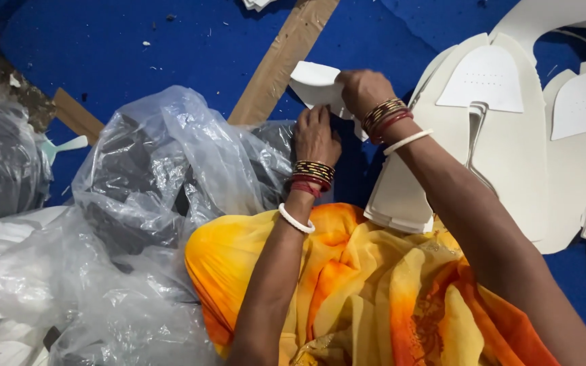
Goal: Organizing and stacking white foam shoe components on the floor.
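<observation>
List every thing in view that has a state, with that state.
white cut piece: bent, gripped by both hands
right hand: closed on the piece
left hand: fingers touching the piece
clear plastic bag: crumpled, holding dark pieces
stack of white cut pieces: lying flat, fanned

A big clear plastic bag (164, 169) is seen in the middle left, crumpled and shiny, with dark pieces inside it. The left hand (315, 137) is laid on its right edge. A second clear bag (1, 163) with dark things inside is seen at the far left edge. A third clear bag (28, 291) is spread along the bottom left, and white pieces are held in it. No labels, signs or screens are seen.
</observation>
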